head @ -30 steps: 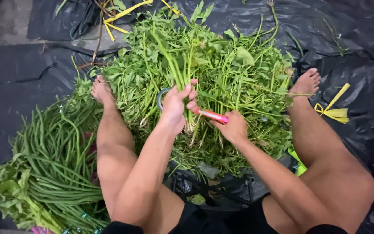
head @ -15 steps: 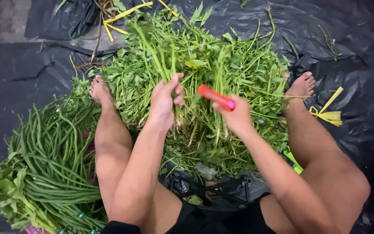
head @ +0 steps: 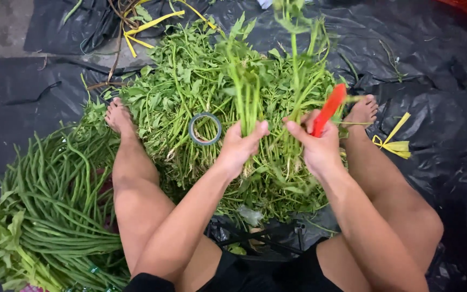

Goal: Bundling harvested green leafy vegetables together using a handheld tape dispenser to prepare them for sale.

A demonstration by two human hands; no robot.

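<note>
Leafy green stems [head: 249, 103]: one bunch stands upright over the middle of the big green pile [head: 190, 92], between the person's bare legs, w/ leaves up and cut ends down. Left hand [head: 240, 145] is clamped round the lower stalks, prob. so the bunch stays together and the ends line up. Right hand [head: 317, 147] holds a second, thinner clump of stems [head: 298, 81] just beside the first, fingers closed on it and on a red-handled tool [head: 328, 110] that pokes up past the thumb; blade not visible, so can't tell what kind. Tool kept in the same grip likely so neither hand has to let go. A roll of tape [head: 205, 128] lies flat on the pile, near the left hand, w/in easy reach. Long beans [head: 55, 200] heaped by the left leg, apart from the greens. Yellow ties [head: 393, 141] lie on the black plastic sheet [head: 439, 59] past the right foot.
</note>
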